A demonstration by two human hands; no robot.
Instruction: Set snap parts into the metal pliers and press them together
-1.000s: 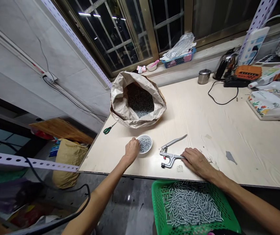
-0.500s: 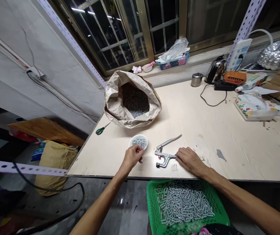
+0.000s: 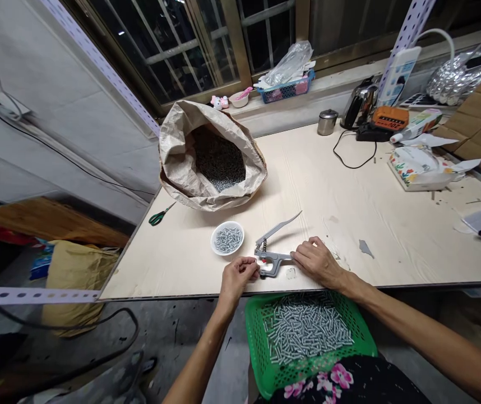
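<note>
Pliers (image 3: 278,257) are lying on the table (image 3: 328,185) near its front edge, the upper handle (image 3: 280,226) standing wide of the lower handle (image 3: 283,257) and the jaws facing left. The right hand (image 3: 316,261) is gripping the end of the lower handle, and the left hand (image 3: 238,278) is pinching thumb and fingertips narrowly together just beside the jaws. For clean work at this spot, the right hand should be holding the frame flat and firm against the wood, so that the jaws are not swinging while fingers are working next to them. The left should be using only its fingertips, lining up with the red tip (image 3: 264,260), and should be sitting clear of the gap before anyone is pressing the upper handle. The white bowl (image 3: 223,253) is standing close by, so a short reach is serving well. The pinching fingers are perhaps hiding a small piece, but I cannot tell. They are also crowding the view of the lower jaw, and the right hand is covering the handle's end. The sack (image 3: 177,140) is turning dark inside, blurring its contents, while the table edge and a flowered cloth (image 3: 341,376) are hiding parts of the green basket (image 3: 257,359).
</note>
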